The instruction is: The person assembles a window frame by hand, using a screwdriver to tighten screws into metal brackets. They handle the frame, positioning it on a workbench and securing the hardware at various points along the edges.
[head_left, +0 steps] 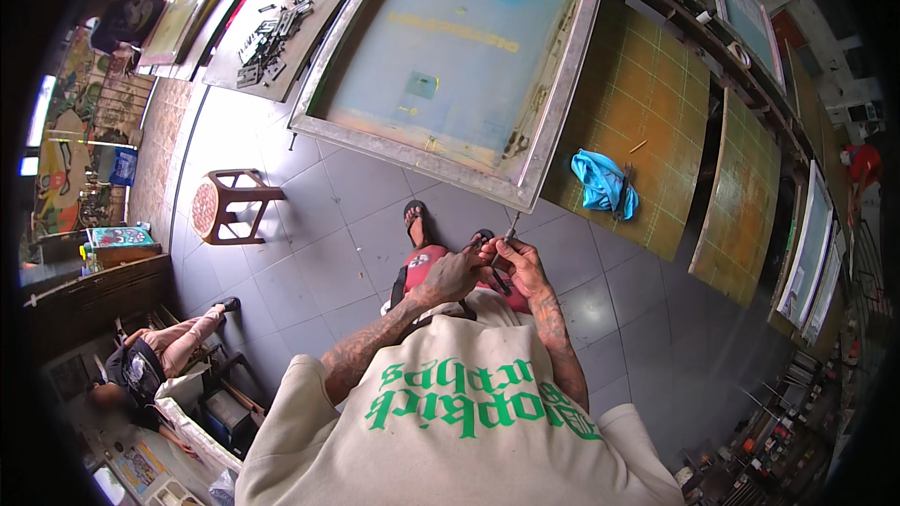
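Observation:
In front of my body both hands meet above my lap. My right hand (525, 267) is closed, its fingers pinching a thin metal rod-shaped tool (513, 225) whose slim end points up toward the screen frame's corner. A dark, narrow piece (503, 279) sticks out below the fingers; whether it belongs to the rod I cannot tell. My left hand (452, 276) is closed against the right one, and what its fingers grip is hidden. Just beyond lies a large screen-printing frame (560, 94) with a pale blue mesh, its near corner close to the rod's tip.
A crumpled blue cloth (600, 183) lies on the yellowish board (647, 112) to the right. Dark metal parts (272, 37) are heaped on a board at the far left. A brown stool (234, 206) stands on the tiled floor (319, 253). Another person (159, 356) sits at lower left.

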Demonstrator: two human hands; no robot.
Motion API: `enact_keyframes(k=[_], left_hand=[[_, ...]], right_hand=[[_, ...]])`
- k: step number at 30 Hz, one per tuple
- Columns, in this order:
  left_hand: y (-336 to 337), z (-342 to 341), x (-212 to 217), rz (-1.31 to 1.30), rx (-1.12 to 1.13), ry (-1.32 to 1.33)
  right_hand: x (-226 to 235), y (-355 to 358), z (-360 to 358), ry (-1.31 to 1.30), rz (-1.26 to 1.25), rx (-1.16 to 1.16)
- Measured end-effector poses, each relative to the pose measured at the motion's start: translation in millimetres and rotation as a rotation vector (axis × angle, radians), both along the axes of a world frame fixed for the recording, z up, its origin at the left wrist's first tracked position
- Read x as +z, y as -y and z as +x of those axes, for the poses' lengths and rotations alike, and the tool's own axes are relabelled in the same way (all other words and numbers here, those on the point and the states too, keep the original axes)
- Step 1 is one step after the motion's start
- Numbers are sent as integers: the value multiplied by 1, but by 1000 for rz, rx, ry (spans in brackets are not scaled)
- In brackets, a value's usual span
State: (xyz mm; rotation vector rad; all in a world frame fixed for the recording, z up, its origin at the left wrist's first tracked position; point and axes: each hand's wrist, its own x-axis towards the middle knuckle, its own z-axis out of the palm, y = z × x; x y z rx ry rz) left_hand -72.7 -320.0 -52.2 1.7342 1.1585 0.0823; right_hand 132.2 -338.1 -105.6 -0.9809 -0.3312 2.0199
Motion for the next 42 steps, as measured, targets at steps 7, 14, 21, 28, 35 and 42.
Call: enact_keyframes(k=[7,14,21,28,35,42], left_hand=[[-15,-10,2,-405,27,185],[-4,10,11,-2,152,-184],[-20,-4,10,-465,-46,164],[-22,-8,-17,-232,-295,127],[19,32,-1,132,6,-263],[15,35,-47,142,-61,52]], right_hand=[[-1,-2,11,-149,6,49],[-26,1,4,113,4,-42],[10,-7,5,70,59,-1],[-2,-7,12,134,42,52],[1,-5,7,280,73,16],[1,-4,11,191,95,2]])
